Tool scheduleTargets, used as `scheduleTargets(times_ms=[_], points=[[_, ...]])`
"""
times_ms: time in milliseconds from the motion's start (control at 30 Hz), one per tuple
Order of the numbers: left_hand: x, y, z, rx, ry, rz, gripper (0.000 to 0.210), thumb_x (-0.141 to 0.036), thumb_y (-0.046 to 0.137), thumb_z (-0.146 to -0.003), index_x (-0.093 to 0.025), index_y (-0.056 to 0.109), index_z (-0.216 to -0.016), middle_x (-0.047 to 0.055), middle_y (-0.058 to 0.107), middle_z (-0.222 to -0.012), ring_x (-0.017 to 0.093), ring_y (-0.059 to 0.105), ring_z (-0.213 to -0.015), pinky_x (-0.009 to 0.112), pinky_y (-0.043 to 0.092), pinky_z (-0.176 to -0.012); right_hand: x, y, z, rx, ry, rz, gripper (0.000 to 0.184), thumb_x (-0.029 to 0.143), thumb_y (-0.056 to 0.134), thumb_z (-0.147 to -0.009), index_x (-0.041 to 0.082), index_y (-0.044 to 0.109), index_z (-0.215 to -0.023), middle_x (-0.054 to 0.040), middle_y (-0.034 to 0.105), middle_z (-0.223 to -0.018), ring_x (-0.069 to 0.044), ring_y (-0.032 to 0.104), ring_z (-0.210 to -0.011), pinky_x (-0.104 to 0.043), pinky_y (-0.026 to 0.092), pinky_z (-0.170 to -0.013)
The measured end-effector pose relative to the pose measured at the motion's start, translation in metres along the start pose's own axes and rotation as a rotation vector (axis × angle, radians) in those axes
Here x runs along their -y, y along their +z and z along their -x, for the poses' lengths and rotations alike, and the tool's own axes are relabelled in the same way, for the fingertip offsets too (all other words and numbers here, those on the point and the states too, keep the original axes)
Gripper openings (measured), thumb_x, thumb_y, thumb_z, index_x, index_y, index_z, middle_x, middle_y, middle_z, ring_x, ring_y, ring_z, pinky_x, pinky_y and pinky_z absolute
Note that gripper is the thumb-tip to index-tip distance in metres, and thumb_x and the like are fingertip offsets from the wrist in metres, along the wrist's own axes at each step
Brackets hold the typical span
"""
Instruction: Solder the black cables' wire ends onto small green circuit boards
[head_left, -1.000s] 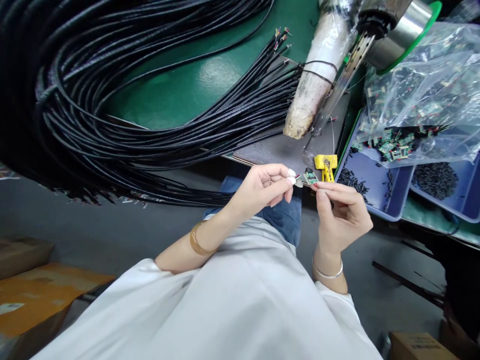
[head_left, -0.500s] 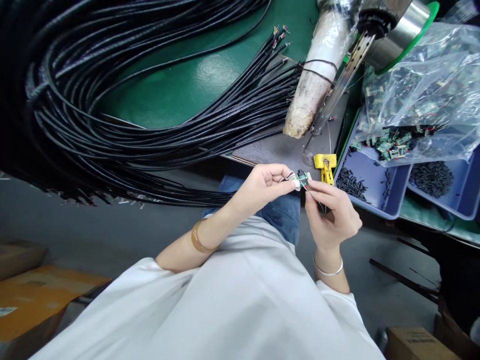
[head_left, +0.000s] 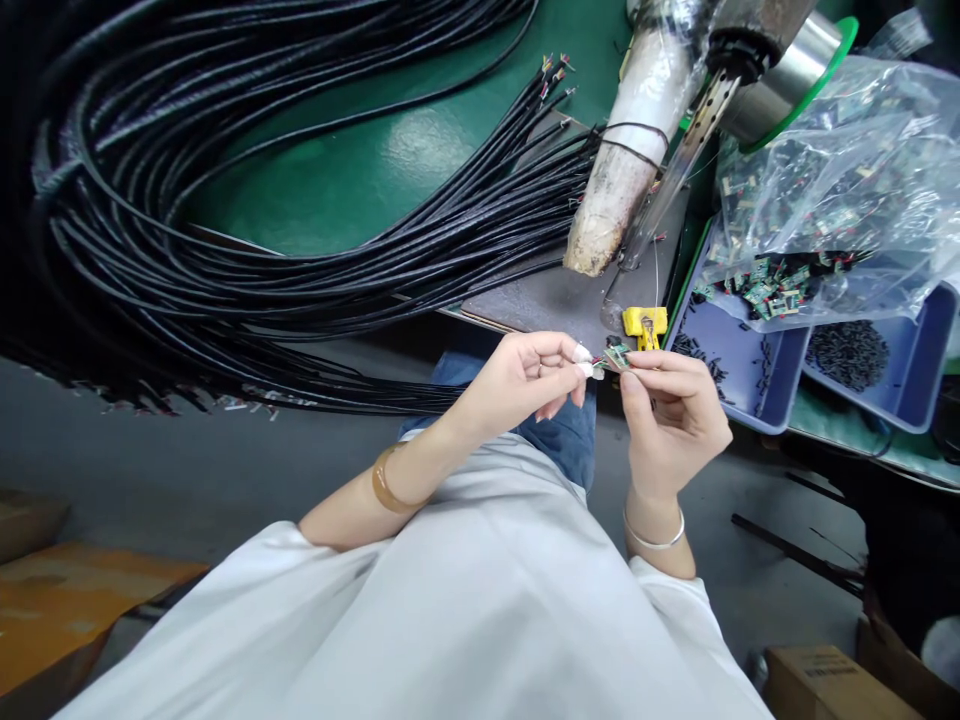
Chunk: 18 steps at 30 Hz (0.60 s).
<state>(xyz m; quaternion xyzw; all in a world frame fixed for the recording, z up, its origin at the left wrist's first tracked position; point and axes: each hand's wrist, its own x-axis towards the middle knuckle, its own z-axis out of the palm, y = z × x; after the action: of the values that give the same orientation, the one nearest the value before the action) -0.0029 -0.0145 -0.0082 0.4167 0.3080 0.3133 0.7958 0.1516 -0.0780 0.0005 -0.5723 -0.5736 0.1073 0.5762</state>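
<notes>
My left hand (head_left: 517, 380) pinches the coloured wires (head_left: 598, 366) at the end of a black cable, with white coverings on the thumb and index fingertips. Just right of these fingertips is a small green circuit board (head_left: 616, 356). Thumb and fingers of my right hand (head_left: 667, 405) are closed on the board's right side. Whether the wires are joined to the board is too small to tell. Beyond the right fingers stands a yellow clamp (head_left: 646, 325), with a thin solder wire rising from it.
A large bundle of black cables (head_left: 300, 270) covers the left bench. Above my hands hang a wrapped white tube (head_left: 619, 180) and a soldering iron (head_left: 701, 130), near a solder spool (head_left: 787, 75). Blue trays (head_left: 784, 385) hold small black tubes, under a plastic bag (head_left: 847, 170) of boards.
My left fingers have shifted from the board back to the wires. My right fingers have moved up onto the board, which has turned. The view has shifted slightly.
</notes>
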Motion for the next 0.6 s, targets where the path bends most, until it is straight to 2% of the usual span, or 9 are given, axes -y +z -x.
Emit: scheduleTargets(times_ms=[200, 300, 433, 533, 600], points=[[0.004, -0.002, -0.001, -0.029, 0.000, -0.011, 0.024, -0.034, 0.074, -0.082, -0.013, 0.061, -0.087, -0.001, 0.065, -0.065, 0.003, 0.048, -0.042, 0.014, 0.037, -0.039, 0.001, 0.000, 0.005, 0.045, -0.004, -0.025, 0.018, 0.007, 0.072, -0.084, 0.023, 0.070, -0.092, -0.0019, 0.074, -0.094, -0.017, 0.073, -0.089, -0.035, 0.063, -0.079], [0.006, -0.004, -0.002, -0.071, 0.004, 0.000, 0.026, -0.034, 0.075, -0.082, -0.013, 0.062, -0.091, -0.003, 0.062, -0.064, 0.003, 0.044, -0.041, 0.015, 0.033, -0.038, 0.003, 0.001, 0.007, 0.036, -0.102, 0.033, 0.022, 0.004, 0.072, -0.082, 0.023, 0.070, -0.093, -0.0021, 0.076, -0.093, -0.016, 0.073, -0.087, -0.033, 0.063, -0.077], [0.006, -0.003, -0.004, -0.106, 0.006, 0.021, 0.022, -0.030, 0.075, -0.081, -0.015, 0.059, -0.086, -0.006, 0.055, -0.057, 0.001, 0.035, -0.041, 0.014, 0.026, -0.039, -0.002, 0.004, 0.007, -0.010, -0.220, 0.181, 0.025, 0.004, 0.074, -0.080, 0.024, 0.070, -0.095, -0.0008, 0.077, -0.092, -0.015, 0.074, -0.081, -0.030, 0.063, -0.074], [0.003, -0.001, -0.006, -0.100, 0.061, 0.050, 0.020, -0.025, 0.074, -0.078, -0.015, 0.058, -0.080, -0.009, 0.044, -0.054, 0.001, 0.030, -0.043, 0.015, 0.021, -0.041, -0.010, 0.005, 0.003, -0.065, -0.154, 0.183, 0.023, 0.004, 0.075, -0.079, 0.023, 0.070, -0.092, -0.0007, 0.076, -0.090, -0.016, 0.073, -0.083, -0.031, 0.063, -0.076], [-0.001, 0.001, -0.008, -0.106, 0.094, 0.025, 0.017, -0.025, 0.073, -0.078, -0.014, 0.060, -0.077, -0.008, 0.042, -0.054, 0.001, 0.028, -0.045, 0.016, 0.020, -0.042, -0.013, 0.006, 0.000, -0.018, -0.078, 0.137, 0.018, 0.007, 0.073, -0.082, 0.023, 0.070, -0.091, -0.0014, 0.075, -0.092, -0.016, 0.073, -0.087, -0.033, 0.063, -0.079]])
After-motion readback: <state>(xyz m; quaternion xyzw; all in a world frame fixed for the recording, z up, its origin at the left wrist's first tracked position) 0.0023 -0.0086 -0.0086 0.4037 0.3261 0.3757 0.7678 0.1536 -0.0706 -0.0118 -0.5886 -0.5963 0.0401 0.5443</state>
